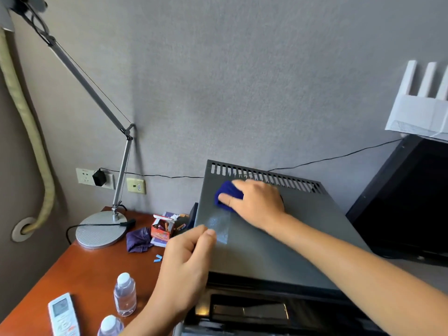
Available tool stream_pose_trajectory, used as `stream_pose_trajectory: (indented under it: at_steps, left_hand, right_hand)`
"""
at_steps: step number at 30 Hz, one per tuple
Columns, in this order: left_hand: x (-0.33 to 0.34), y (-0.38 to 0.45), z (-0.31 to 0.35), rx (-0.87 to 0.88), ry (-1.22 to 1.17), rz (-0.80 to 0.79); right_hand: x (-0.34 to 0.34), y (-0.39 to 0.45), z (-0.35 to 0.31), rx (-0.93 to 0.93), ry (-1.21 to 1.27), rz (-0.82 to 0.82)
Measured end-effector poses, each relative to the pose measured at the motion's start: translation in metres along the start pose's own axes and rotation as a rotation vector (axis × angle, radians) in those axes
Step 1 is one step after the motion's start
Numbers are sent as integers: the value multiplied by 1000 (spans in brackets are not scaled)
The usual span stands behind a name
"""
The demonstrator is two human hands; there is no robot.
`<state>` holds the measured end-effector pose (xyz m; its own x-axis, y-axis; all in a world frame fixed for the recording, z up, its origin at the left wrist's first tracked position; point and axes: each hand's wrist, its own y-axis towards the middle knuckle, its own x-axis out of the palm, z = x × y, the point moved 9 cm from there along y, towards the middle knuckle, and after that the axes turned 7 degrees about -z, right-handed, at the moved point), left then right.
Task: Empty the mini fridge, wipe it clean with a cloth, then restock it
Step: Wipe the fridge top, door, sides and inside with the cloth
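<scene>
The grey mini fridge (278, 241) fills the lower right, seen from above, with a vent slot row along its back edge. My right hand (257, 202) presses a blue cloth (228, 194) flat on the fridge top near the back left, thumb curled over the cloth. My left hand (186, 265) hovers over the fridge's left front corner with fingers loosely curled, holding nothing. Two clear water bottles (124, 295) stand on the wooden desk (92, 267) at the lower left.
On the desk are a desk lamp base (100, 230), a purple cloth (139, 240), a small orange box (161, 227) and a white remote (63, 315). A black screen (407, 200) stands to the right. A cable (334, 157) runs along the grey wall.
</scene>
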<state>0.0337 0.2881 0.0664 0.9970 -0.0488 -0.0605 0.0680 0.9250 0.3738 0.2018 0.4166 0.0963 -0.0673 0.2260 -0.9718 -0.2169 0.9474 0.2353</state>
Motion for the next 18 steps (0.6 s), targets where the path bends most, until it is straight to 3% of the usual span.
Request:
stream_pose_trajectory:
  at_steps: [5,8,14,18]
  left_hand:
    - [-18,-5,-15,-112,-165,200]
    - [-16,0,-32,-170,-218,181]
    - [-8,4,-39,-202,-359,121]
    - [-4,7,-45,-217,-371,105]
  right_hand:
    - [-19,-108,-42,-80,65,-113]
    - [-28,-137,-46,-119,249,-279]
    - [-23,-136,-75,-289,129,-18]
    - [-14,-87,-80,-229,81,-51]
